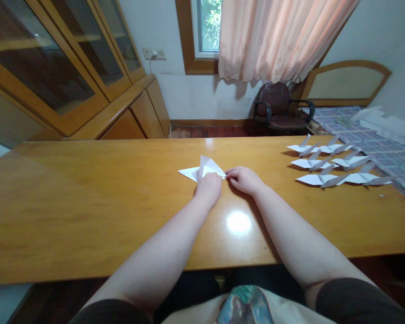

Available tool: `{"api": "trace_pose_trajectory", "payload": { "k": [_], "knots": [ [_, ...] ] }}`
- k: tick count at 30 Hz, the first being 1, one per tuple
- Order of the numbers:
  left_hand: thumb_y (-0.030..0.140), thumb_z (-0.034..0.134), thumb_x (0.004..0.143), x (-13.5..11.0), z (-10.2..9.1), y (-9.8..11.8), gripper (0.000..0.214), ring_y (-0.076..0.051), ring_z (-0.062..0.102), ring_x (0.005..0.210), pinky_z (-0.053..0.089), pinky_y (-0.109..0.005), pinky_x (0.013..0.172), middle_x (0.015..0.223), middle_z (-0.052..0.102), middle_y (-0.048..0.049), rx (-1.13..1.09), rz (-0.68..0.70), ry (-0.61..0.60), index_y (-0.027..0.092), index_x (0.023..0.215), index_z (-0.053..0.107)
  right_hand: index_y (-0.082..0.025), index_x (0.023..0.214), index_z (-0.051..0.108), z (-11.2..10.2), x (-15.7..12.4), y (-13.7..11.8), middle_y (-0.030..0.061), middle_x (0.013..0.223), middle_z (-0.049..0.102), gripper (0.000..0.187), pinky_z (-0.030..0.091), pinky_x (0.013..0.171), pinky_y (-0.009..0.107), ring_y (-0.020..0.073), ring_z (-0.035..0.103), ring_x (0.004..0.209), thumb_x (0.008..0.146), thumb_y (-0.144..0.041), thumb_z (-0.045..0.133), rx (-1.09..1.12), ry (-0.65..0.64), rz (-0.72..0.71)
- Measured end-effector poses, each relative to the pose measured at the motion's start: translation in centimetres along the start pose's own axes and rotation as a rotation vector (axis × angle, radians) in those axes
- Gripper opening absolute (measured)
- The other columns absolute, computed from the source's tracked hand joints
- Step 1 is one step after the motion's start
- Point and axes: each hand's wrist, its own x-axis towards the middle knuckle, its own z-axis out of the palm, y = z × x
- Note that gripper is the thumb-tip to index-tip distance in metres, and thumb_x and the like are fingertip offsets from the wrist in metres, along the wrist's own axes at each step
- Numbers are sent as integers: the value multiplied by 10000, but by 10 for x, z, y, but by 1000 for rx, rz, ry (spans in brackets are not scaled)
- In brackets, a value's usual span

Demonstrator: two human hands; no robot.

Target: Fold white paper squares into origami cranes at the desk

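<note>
My left hand (208, 188) was curled down on the half-folded white paper (202, 170) mid-counter (87, 202), pinning it. My right hand (243, 179) pinched its right tip, fingers closed. Finished paper cranes (327, 164) sat well off to the right.

the desk (87, 207) is glossy varnished wood with a bright glare spot. the folded sheet (204, 170) and the far-right cranes (327, 164) are matt white paper.
</note>
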Motion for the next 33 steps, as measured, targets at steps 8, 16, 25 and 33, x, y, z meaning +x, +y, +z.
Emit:
{"api": "trace_pose_trajectory", "payload": {
  "k": [8, 16, 25, 33],
  "knots": [
    [193, 356, 928, -7, 0, 11, 337, -271, 549, 999, 491, -374, 790, 1034, 603, -157, 8, 9, -39, 92, 1158, 580, -230, 1006, 722, 1, -1, 6, 36, 1025, 727, 293, 487, 852, 293, 181, 657, 937, 814, -119, 532, 44, 21, 6],
    [181, 376, 918, -5, 0, 12, 361, -245, 534, 1049, 479, -336, 851, 1137, 596, -147, -20, -15, -84, 104, 1226, 548, -190, 866, 734, 11, 9, 5, 60, 877, 728, 180, 462, 787, 297, 175, 634, 831, 870, -282, 579, 124, 101, 95],
    [149, 397, 895, -4, -3, 14, 358, -267, 534, 1057, 480, -351, 873, 1151, 610, -158, -21, -12, -101, 64, 1189, 583, -218, 780, 714, 16, 12, 9, 11, 807, 722, 44, 458, 726, 280, 162, 630, 770, 748, -249, 710, 147, 159, 277],
    [145, 395, 895, -4, -2, 11, 328, -244, 529, 1068, 467, -332, 897, 1151, 609, -139, -33, -17, -98, 99, 1148, 600, -192, 867, 701, 17, 9, 20, 22, 870, 728, 216, 497, 757, 273, 153, 646, 789, 729, -75, 582, 296, 147, 347]
  ]
}}
